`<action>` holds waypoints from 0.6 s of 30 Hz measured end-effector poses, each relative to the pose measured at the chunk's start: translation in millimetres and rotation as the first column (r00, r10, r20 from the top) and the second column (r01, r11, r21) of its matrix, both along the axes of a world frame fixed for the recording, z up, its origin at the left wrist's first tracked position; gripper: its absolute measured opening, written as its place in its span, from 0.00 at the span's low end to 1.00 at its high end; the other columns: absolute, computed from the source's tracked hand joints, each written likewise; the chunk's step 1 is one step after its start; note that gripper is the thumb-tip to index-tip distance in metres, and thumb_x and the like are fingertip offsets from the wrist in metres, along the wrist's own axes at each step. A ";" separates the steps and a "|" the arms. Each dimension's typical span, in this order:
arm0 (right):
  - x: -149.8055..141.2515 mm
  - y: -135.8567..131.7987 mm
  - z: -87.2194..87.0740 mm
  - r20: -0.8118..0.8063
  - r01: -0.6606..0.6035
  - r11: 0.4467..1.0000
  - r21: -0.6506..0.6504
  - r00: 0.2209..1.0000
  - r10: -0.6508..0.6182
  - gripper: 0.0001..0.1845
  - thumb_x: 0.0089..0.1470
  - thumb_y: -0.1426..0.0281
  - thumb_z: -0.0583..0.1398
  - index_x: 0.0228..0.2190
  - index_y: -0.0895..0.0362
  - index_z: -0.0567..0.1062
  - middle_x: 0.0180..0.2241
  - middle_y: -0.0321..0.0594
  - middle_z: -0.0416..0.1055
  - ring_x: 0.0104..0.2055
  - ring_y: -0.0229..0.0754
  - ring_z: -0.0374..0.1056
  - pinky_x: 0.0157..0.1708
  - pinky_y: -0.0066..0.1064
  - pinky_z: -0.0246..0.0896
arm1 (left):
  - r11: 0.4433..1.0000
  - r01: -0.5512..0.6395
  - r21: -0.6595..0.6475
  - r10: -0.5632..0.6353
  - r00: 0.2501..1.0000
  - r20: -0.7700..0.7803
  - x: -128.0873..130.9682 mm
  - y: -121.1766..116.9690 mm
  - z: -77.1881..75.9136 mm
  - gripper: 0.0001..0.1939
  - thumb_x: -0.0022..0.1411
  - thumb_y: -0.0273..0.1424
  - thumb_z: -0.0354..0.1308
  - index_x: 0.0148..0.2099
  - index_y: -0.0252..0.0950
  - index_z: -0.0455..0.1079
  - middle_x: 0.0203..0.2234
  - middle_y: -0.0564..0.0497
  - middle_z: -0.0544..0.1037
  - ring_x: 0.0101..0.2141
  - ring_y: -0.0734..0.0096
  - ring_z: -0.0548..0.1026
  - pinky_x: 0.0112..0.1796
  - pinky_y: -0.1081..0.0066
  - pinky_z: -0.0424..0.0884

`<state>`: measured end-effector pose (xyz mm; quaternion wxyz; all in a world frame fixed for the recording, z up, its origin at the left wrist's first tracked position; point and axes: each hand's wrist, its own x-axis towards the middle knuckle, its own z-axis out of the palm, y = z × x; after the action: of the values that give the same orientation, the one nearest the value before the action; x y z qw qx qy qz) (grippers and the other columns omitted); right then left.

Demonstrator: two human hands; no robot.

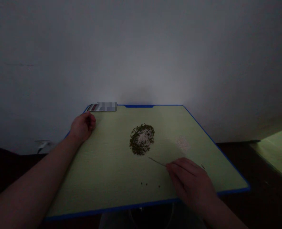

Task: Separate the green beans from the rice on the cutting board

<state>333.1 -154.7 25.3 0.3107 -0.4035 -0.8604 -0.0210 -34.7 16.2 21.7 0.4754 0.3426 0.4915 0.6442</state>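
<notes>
My right hand (pixel 190 178) is over the front right of the table, its thumb and fingers pinched round thin metal tweezers (pixel 157 161). Their tip points left, just short of a mixed pile of green beans (pixel 136 145) and white rice grains (pixel 143 137). The far end of the tool shows past my knuckles. My left hand (pixel 82 126) rests at the table's left edge with its fingers curled in, and nothing shows in it. A small, thin patch of rice (pixel 183 144) lies to the right, behind my right hand. A few loose beans (pixel 146 184) lie near the front.
The pale green table (pixel 107 178) has a blue rim and stands against a grey wall (pixel 141 57). At its back left corner lies a flat card or packet (pixel 95 107), partly blurred out. A plug with a cable (pixel 43 146) is low on the wall at the left.
</notes>
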 end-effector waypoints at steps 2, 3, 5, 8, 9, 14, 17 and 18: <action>1.5 -7.5 5.2 -0.036 0.027 0.999 -0.030 0.999 -0.028 0.09 0.56 0.78 0.54 0.37 0.58 0.72 0.30 0.42 0.73 0.32 0.41 0.69 0.32 0.33 0.68 | 1.000 -0.007 -0.010 0.007 1.000 0.002 0.4 0.1 0.5 0.15 0.56 0.28 0.48 0.19 0.33 0.62 0.10 0.55 0.62 0.12 0.79 0.58 0.11 0.78 0.50; 3.0 -11.9 7.6 -0.052 0.039 0.998 -0.054 0.998 -0.042 0.08 0.56 0.77 0.54 0.36 0.58 0.72 0.30 0.41 0.73 0.31 0.41 0.69 0.31 0.32 0.67 | 1.000 -0.011 -0.012 0.011 1.000 0.003 0.5 0.1 0.8 0.15 0.57 0.28 0.48 0.18 0.33 0.62 0.10 0.54 0.62 0.12 0.79 0.58 0.11 0.78 0.50; 7.9 -20.4 11.2 -0.070 0.051 0.992 -0.113 0.996 -0.060 0.07 0.56 0.76 0.54 0.36 0.57 0.71 0.29 0.40 0.72 0.30 0.40 0.69 0.29 0.31 0.66 | 1.000 -0.015 -0.012 0.015 1.000 0.003 0.8 -0.2 1.1 0.16 0.57 0.28 0.47 0.18 0.33 0.62 0.10 0.54 0.62 0.12 0.79 0.58 0.11 0.78 0.50; 20.0 -28.9 12.2 -0.078 0.101 0.978 -0.184 0.990 -0.117 0.06 0.56 0.74 0.54 0.35 0.55 0.71 0.28 0.38 0.72 0.28 0.39 0.69 0.28 0.30 0.66 | 1.000 -0.009 -0.004 0.009 1.000 0.006 1.0 -0.6 0.6 0.15 0.57 0.28 0.48 0.18 0.33 0.62 0.10 0.55 0.62 0.12 0.79 0.58 0.11 0.78 0.50; 24.7 -29.7 11.3 -0.081 0.137 0.966 -0.220 0.984 -0.158 0.05 0.56 0.73 0.55 0.35 0.55 0.71 0.27 0.38 0.72 0.27 0.39 0.69 0.27 0.30 0.66 | 1.000 -0.006 -0.002 0.006 1.000 0.008 1.0 -0.6 0.3 0.15 0.56 0.28 0.48 0.19 0.33 0.62 0.11 0.55 0.62 0.12 0.79 0.58 0.11 0.78 0.50; 42.6 -19.7 0.3 -0.107 0.226 0.802 -0.552 0.936 -0.337 0.07 0.56 0.68 0.55 0.30 0.54 0.73 0.26 0.35 0.73 0.26 0.39 0.69 0.24 0.29 0.64 | 1.000 -0.008 0.011 0.008 1.000 0.014 0.2 1.1 -1.9 0.14 0.55 0.29 0.49 0.19 0.33 0.62 0.12 0.55 0.63 0.12 0.80 0.59 0.11 0.77 0.50; 39.8 -10.6 -5.4 -0.175 0.146 0.724 -0.674 0.921 -0.348 0.07 0.55 0.68 0.55 0.31 0.55 0.73 0.27 0.36 0.73 0.29 0.40 0.70 0.27 0.29 0.64 | 1.000 -0.014 0.010 0.014 1.000 0.008 -1.1 2.5 -3.3 0.13 0.54 0.28 0.50 0.18 0.34 0.62 0.11 0.55 0.62 0.12 0.80 0.58 0.11 0.77 0.49; 36.0 -8.6 -6.3 -0.188 0.122 0.708 -0.696 0.920 -0.344 0.07 0.55 0.68 0.56 0.31 0.55 0.73 0.27 0.36 0.73 0.29 0.40 0.70 0.27 0.29 0.64 | 1.000 -0.015 0.009 0.015 1.000 0.007 -1.6 2.8 -3.6 0.12 0.53 0.28 0.51 0.18 0.33 0.62 0.12 0.55 0.62 0.12 0.80 0.58 0.11 0.77 0.49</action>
<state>369.2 -163.4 19.0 0.2675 -0.5928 -0.6920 0.3133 -36.3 19.0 18.1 0.4707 0.3388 0.4895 0.6512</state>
